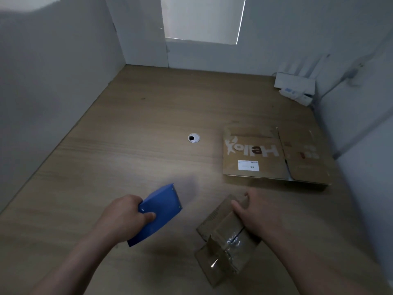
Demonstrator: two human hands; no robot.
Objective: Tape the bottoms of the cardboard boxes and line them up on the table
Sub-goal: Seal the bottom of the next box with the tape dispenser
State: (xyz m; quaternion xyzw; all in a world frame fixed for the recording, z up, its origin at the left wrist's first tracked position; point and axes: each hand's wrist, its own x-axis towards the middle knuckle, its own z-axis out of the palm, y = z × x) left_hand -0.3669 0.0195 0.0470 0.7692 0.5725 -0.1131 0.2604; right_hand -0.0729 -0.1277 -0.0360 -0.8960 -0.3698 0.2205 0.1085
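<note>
While the left hand (125,211) grips the dispenser (161,209), the right hand (255,213) clasps the box (221,241), its seam taped; next, I'd say, stand it on the table (127,145).

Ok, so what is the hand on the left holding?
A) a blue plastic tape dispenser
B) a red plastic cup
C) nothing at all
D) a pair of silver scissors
A: the left hand grips the blue plastic tape dispenser above the wooden table, while the right hand holds the small brown cardboard box.
</note>
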